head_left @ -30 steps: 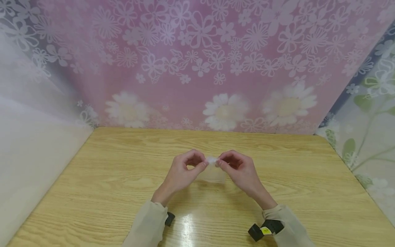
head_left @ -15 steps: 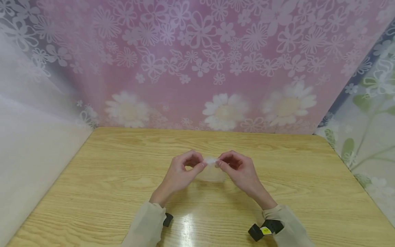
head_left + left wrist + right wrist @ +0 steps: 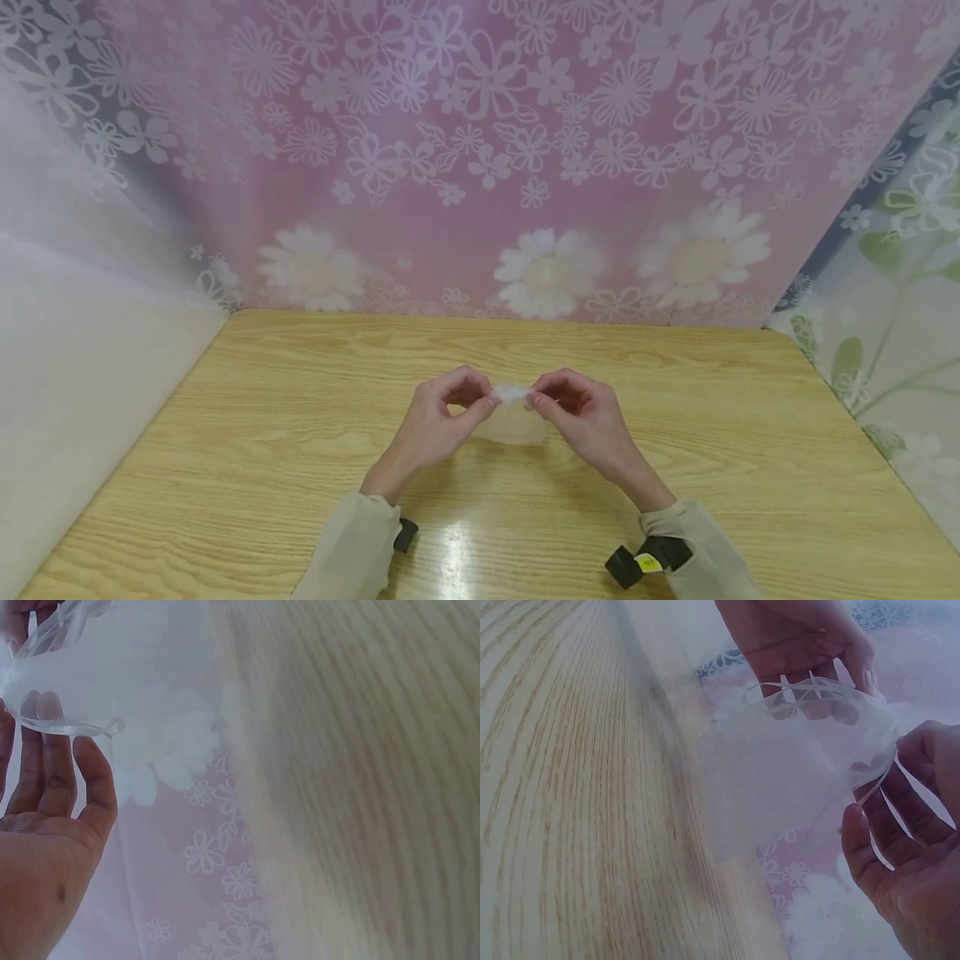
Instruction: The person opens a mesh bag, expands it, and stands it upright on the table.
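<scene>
A small, sheer white mesh drawstring bag (image 3: 513, 428) hangs between the two hands, just above the wooden table. My left hand (image 3: 438, 422) pinches its gathered top edge on the left between thumb and fingertips. At the opposite end of that edge, my right hand (image 3: 592, 419) pinches in the same way. Through the mesh (image 3: 769, 776) in the right wrist view, fingers of both hands show behind the cloth. A thin cord runs along the gathered top and forms a small loop. The bag looks flat, with nothing visible inside it.
The wood-grain table (image 3: 315, 467) spreads around both hands. A pink floral curtain (image 3: 450, 167) rises behind its far edge, with pale cloth (image 3: 97, 333) on the left and leafy cloth (image 3: 892, 333) on the right. Black straps with small camera units (image 3: 624, 567) sit at the wrists.
My left hand has shifted very slightly left, so the gap between the fingertips is a little wider and more of the bag's top edge shows. Both pinches stay in place.
</scene>
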`<move>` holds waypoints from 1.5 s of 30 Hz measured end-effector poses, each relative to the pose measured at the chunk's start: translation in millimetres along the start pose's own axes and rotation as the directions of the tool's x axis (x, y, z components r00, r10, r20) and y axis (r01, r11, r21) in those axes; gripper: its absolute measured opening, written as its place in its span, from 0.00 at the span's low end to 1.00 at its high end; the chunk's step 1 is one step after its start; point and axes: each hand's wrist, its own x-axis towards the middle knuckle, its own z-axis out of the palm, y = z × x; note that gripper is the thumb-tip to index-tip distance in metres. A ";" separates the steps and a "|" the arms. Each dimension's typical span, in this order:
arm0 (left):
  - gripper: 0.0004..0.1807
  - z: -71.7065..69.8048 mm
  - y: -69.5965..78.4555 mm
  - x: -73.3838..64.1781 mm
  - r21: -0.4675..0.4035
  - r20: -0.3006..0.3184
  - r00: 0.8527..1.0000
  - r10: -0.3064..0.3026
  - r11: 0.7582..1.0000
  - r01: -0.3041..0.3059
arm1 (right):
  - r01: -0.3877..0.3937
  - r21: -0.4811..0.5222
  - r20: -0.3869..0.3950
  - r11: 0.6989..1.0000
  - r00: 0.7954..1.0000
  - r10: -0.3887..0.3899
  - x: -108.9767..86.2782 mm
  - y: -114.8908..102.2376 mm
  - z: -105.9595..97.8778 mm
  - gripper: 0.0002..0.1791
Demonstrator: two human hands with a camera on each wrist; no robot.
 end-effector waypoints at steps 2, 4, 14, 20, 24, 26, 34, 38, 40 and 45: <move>0.02 -0.8 0.9 0.0 0.003 -0.001 1.000 -0.003 1.000 0.003 | 0.000 -0.004 0.001 1.000 1.000 0.000 0.1 -0.4 -0.4 0.04; 0.02 -1.5 1.0 -0.4 0.006 -0.003 1.000 -0.005 1.000 0.005 | -0.006 -0.006 0.000 1.000 1.000 0.006 -0.1 -0.4 -0.9 0.04; 0.03 -2.8 0.1 -1.4 0.009 -0.007 1.000 -0.002 1.000 0.002 | -0.022 -0.018 -0.013 1.000 1.000 0.022 -1.2 3.0 -0.3 0.04; 0.04 -4.7 -1.5 -2.2 0.021 -0.017 1.000 -0.026 0.999 0.026 | -0.016 -0.018 -0.023 1.000 1.000 0.016 -1.2 3.7 -1.4 0.04; 0.03 -6.1 -2.6 -2.4 0.022 -0.016 0.999 -0.032 0.999 0.032 | -0.025 -0.014 -0.038 1.000 0.999 0.025 -1.6 4.1 -2.5 0.04; 0.04 -6.9 -2.5 -2.9 0.021 -0.015 0.999 -0.038 0.999 0.038 | -0.024 -0.007 -0.046 1.000 0.999 0.023 -1.6 5.0 -2.7 0.04; 0.03 -9.2 -3.3 -4.7 0.005 -0.002 0.999 -0.044 0.999 0.044 | 0.006 0.005 -0.068 1.000 0.998 -0.006 -1.2 11.5 -3.3 0.02; 0.02 -9.0 -4.9 -4.8 -0.016 0.005 0.999 -0.053 0.998 0.053 | -0.017 0.022 -0.067 1.000 0.998 0.018 -1.5 11.2 -3.4 0.02; 0.02 -8.6 -5.1 -4.6 -0.027 0.005 0.998 -0.055 0.998 0.055 | -0.028 0.039 -0.063 0.999 0.998 0.030 -1.5 10.5 -3.1 0.03; 0.02 -7.5 -4.5 -4.0 -0.076 -0.009 0.998 -0.054 0.996 0.053 | -0.060 0.088 -0.048 0.994 0.997 0.064 -1.7 9.2 -2.9 0.07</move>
